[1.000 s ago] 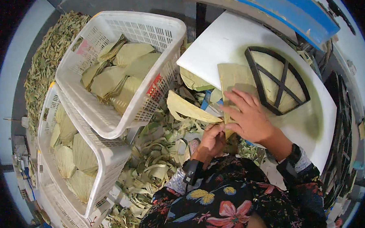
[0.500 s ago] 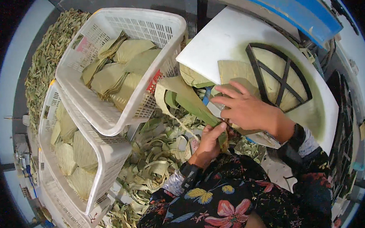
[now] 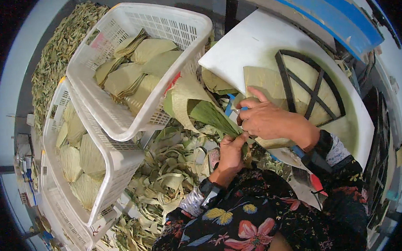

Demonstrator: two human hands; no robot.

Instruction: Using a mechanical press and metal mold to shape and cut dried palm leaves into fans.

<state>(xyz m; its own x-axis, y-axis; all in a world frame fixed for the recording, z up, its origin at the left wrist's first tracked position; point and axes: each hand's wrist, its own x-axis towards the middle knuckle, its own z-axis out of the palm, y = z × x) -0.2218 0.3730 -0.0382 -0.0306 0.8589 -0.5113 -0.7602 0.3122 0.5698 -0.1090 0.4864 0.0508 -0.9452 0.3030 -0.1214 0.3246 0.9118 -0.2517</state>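
Note:
My left hand (image 3: 230,155) grips the base of a bunch of green and pale leaves (image 3: 202,114), which fans up and leftward. My right hand (image 3: 272,121) is just to the right of it, its index finger raised and the others curled; what they hold is hidden. Under and beside that hand, a pale leaf stack (image 3: 262,80) lies on a white board (image 3: 244,36). On the same board, a black fan-shaped frame with crossed bars (image 3: 317,87) rests over more pale leaves.
Two white slotted baskets (image 3: 125,129) (image 3: 99,206) at the left hold leaf stacks. A dried leaf heap (image 3: 63,42) is behind them. Loose leaf scraps (image 3: 163,181) lie below. A blue curved panel (image 3: 321,10) borders the top right; black frames (image 3: 373,158) stand at the right.
The leaves in my left hand fanned up and leftward, exposing green ones. My right hand moved off the pale stack, shifted slightly downward and curled its fingers. The view shifted slightly.

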